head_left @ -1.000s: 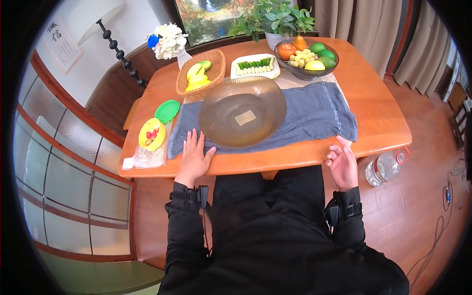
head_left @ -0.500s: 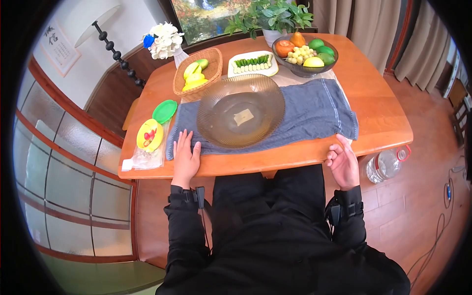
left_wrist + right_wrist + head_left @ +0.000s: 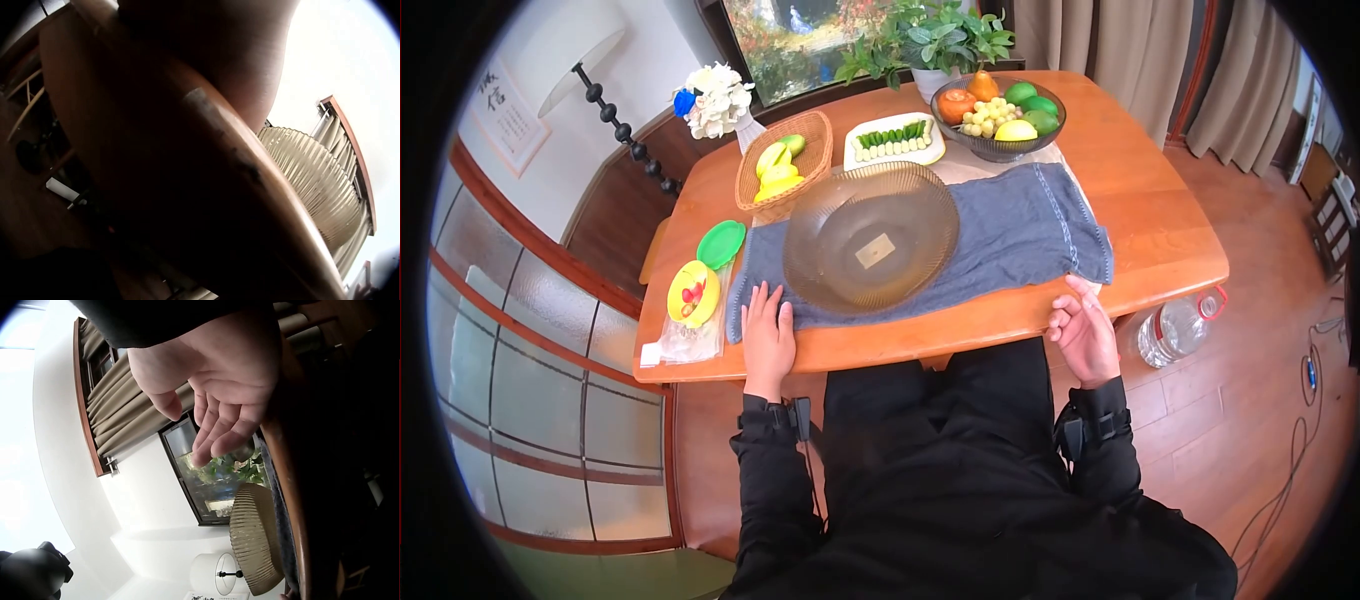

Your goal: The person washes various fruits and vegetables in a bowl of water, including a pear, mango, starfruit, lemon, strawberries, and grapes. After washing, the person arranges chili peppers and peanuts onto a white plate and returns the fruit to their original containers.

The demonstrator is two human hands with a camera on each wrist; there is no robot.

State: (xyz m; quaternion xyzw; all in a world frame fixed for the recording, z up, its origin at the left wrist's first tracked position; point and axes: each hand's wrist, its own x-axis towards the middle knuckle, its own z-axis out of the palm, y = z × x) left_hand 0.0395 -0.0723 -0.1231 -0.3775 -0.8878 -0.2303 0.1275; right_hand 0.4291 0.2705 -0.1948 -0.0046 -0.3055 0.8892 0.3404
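A wide ribbed glass bowl (image 3: pixel 830 250), smoky brown with a small pale label in it, sits on a blue-grey cloth (image 3: pixel 1020 225) on the wooden table. My left hand (image 3: pixel 768 338) rests palm down at the front edge, left of the bowl, its straight fingers lying by the cloth's left corner. At the right, my right hand (image 3: pixel 1085 335) lies against the table edge near the cloth's other corner. Its palm is turned up and its fingers are loosely bent around nothing, as the right wrist view also shows. In the left wrist view, the bowl (image 3: pixel 312 181) rises beyond the edge.
Behind the bowl stand a wicker basket (image 3: pixel 822 150) of yellow and green produce, a white plate (image 3: pixel 937 153) of green and pale pieces, and a fruit bowl (image 3: pixel 1000 148). Left are a yellow bowl (image 3: pixel 675 297) and green lid (image 3: pixel 721 243). A plastic jug (image 3: pixel 1170 332) stands on the floor.
My left hand has slid left along the table edge, away from the bowl, and its fingers have drawn closer together. My right hand stays in place. The head view has shifted slightly.
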